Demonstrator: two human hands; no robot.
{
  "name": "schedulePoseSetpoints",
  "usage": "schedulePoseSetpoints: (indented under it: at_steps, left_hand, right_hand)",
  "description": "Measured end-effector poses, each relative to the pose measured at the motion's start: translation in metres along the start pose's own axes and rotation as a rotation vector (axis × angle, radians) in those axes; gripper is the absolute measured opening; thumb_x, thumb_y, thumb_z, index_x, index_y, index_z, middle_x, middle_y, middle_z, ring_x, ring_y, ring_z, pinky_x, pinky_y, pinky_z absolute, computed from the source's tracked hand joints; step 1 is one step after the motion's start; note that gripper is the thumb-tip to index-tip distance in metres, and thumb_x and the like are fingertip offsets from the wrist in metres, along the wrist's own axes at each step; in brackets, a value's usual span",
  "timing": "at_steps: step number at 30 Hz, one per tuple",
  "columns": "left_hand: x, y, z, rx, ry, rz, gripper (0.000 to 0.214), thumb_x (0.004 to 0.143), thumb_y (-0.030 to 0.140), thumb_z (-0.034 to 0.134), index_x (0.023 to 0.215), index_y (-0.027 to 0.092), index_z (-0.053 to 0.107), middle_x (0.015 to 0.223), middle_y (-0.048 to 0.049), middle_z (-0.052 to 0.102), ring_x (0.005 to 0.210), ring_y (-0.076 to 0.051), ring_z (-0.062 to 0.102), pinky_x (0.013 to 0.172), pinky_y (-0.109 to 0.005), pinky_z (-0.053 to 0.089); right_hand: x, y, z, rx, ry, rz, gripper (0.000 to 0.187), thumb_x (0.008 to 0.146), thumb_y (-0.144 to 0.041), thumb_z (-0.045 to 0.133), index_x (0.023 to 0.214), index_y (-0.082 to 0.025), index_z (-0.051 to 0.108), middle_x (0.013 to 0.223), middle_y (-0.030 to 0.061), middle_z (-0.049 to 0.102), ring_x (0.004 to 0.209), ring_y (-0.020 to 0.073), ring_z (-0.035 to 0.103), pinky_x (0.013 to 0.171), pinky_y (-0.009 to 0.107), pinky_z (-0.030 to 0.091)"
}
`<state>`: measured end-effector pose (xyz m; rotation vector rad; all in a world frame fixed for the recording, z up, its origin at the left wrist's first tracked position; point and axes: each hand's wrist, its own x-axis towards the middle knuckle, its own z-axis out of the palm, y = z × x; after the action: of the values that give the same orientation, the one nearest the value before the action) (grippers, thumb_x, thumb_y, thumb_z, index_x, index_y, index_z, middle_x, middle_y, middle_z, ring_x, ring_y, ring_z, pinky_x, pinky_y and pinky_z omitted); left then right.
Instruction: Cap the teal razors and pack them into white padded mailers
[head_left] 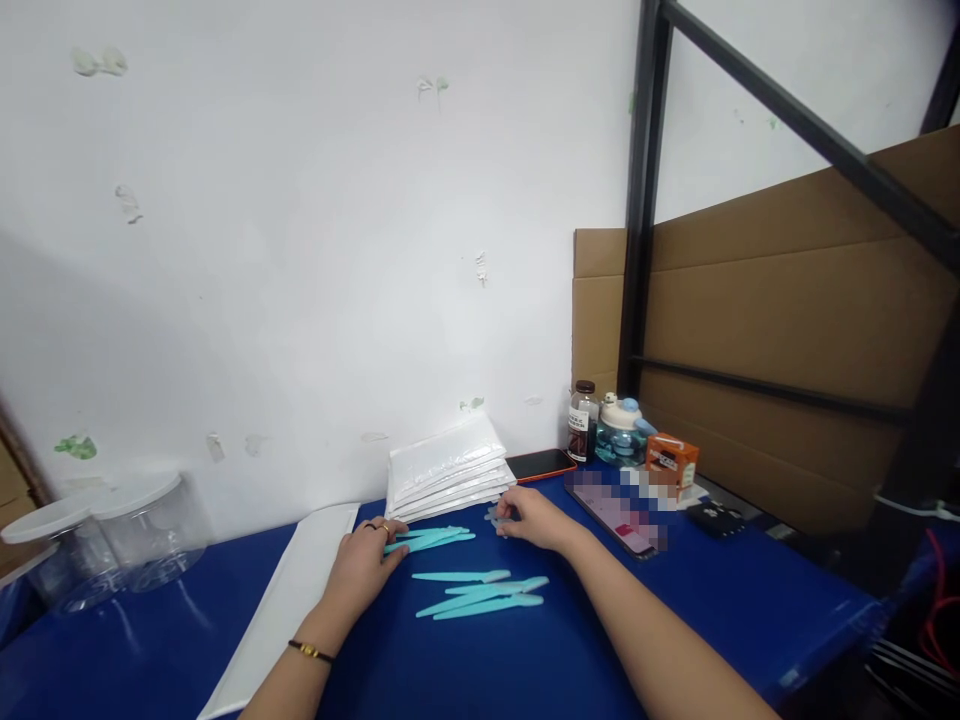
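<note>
My left hand (366,562), with a ring and a dark bracelet, is closed on the left ends of several turquoise eyebrow razors (442,537) lying bunched on the blue tabletop. Nearer to me, a second loose group of turquoise eyebrow razors (487,596) lies fanned out, their heads to the right. My right hand (529,517) is at the front right corner of the white padded mailers, its thumb and fingers pinched at a small translucent plastic piece (494,517). Its exact kind is too small to tell.
A stack of white padded mailers (446,470) rests by the wall; another white mailer (289,590) lies at left beside clear tubs (154,535). Rightward are a phone (541,464), another phone (615,515), a brown-capped bottle (581,425), a water bottle (621,435) and an orange box (671,462).
</note>
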<state>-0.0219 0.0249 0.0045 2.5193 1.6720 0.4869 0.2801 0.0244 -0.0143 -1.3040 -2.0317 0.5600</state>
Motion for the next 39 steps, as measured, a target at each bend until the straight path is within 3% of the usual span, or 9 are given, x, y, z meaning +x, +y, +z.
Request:
schedulePoseSetpoints:
  at_steps: [3, 5, 7, 12, 16, 24, 27, 33, 39]
  left_hand:
    - [-0.004, 0.008, 0.001, -0.092, -0.056, 0.09, 0.023, 0.078, 0.038, 0.054, 0.095, 0.026, 0.063, 0.097, -0.0015, 0.062, 0.089, -0.018, 0.055, 0.076, -0.027, 0.038]
    - [-0.006, 0.017, 0.001, -0.122, -0.133, 0.17, 0.022, 0.075, 0.041, 0.058, 0.09, 0.026, 0.064, 0.095, 0.0, 0.063, 0.086, -0.016, 0.056, 0.075, -0.026, 0.038]
    - [-0.008, 0.025, 0.001, -0.115, -0.182, 0.21, 0.02, 0.075, 0.04, 0.058, 0.086, 0.025, 0.064, 0.089, 0.001, 0.064, 0.083, -0.015, 0.056, 0.074, -0.025, 0.037]
    - [-0.006, 0.031, 0.005, -0.042, -0.165, 0.278, 0.025, 0.088, 0.03, 0.038, 0.08, 0.021, 0.06, 0.083, -0.0011, 0.065, 0.078, -0.014, 0.057, 0.072, -0.025, 0.035]
    - [-0.004, 0.026, 0.005, 0.025, -0.082, 0.311, 0.025, 0.09, 0.028, 0.035, 0.081, 0.02, 0.058, 0.085, -0.0017, 0.064, 0.083, -0.016, 0.056, 0.074, -0.028, 0.033]
    - [-0.002, 0.001, -0.007, 0.062, 0.02, 0.11, 0.02, 0.087, 0.03, 0.04, 0.086, 0.022, 0.059, 0.09, -0.0024, 0.063, 0.088, -0.018, 0.055, 0.076, -0.03, 0.034]
    - [-0.005, 0.008, -0.008, -0.051, 0.023, 0.099, 0.017, 0.082, 0.034, 0.05, 0.089, 0.022, 0.059, 0.093, -0.002, 0.062, 0.087, -0.017, 0.055, 0.075, -0.027, 0.036]
    - [-0.016, 0.034, 0.003, -0.247, -0.315, 0.185, 0.033, 0.071, 0.051, 0.059, 0.083, 0.021, 0.062, 0.075, 0.0019, 0.059, 0.068, -0.012, 0.051, 0.057, -0.021, 0.036]
    - [-0.013, 0.036, 0.011, -0.303, -0.417, 0.094, 0.026, 0.073, 0.043, 0.056, 0.078, 0.019, 0.061, 0.069, 0.0018, 0.058, 0.063, -0.012, 0.05, 0.053, -0.02, 0.033]
  right_hand:
    - [-0.006, -0.011, -0.003, 0.006, -0.176, -0.11, 0.021, 0.06, -0.031, 0.076, 0.075, -0.018, 0.069, 0.079, 0.0007, 0.062, 0.07, 0.0124, 0.056, 0.06, 0.02, 0.041]
    - [-0.009, -0.019, -0.002, 0.015, -0.33, -0.108, 0.024, 0.059, -0.032, 0.076, 0.076, -0.018, 0.07, 0.071, -0.0014, 0.061, 0.061, 0.0105, 0.054, 0.053, 0.018, 0.039]
    - [-0.011, -0.025, 0.002, -0.004, -0.377, -0.077, 0.018, 0.061, -0.027, 0.072, 0.076, -0.017, 0.069, 0.064, -0.0027, 0.06, 0.055, 0.0093, 0.052, 0.049, 0.018, 0.037]
    - [-0.009, -0.032, 0.011, -0.137, -0.239, -0.151, 0.008, 0.062, -0.014, 0.063, 0.069, -0.017, 0.067, 0.063, -0.0018, 0.061, 0.055, 0.0097, 0.053, 0.05, 0.018, 0.037]
    - [-0.005, -0.031, 0.01, -0.129, -0.214, -0.196, 0.009, 0.069, -0.016, 0.059, 0.072, -0.017, 0.067, 0.067, 0.0001, 0.063, 0.057, 0.0102, 0.054, 0.051, 0.018, 0.037]
    - [-0.005, -0.002, -0.016, -0.13, -0.017, 0.007, 0.006, 0.07, -0.016, 0.061, 0.072, -0.016, 0.066, 0.068, 0.0016, 0.064, 0.06, 0.0126, 0.056, 0.054, 0.02, 0.037]
    - [-0.011, -0.006, -0.028, -0.015, -0.104, 0.044, 0.012, 0.069, -0.026, 0.066, 0.074, -0.016, 0.068, 0.066, 0.0008, 0.064, 0.059, 0.013, 0.056, 0.052, 0.02, 0.038]
    - [-0.02, -0.029, -0.021, 0.014, -0.475, 0.028, 0.026, 0.056, -0.038, 0.077, 0.071, -0.018, 0.07, 0.06, -0.0019, 0.06, 0.054, 0.0115, 0.052, 0.047, 0.02, 0.037]
    - [-0.013, -0.033, -0.001, -0.016, -0.525, 0.031, 0.017, 0.066, -0.029, 0.068, 0.077, -0.015, 0.069, 0.061, -0.0022, 0.058, 0.052, 0.0086, 0.049, 0.047, 0.017, 0.036]
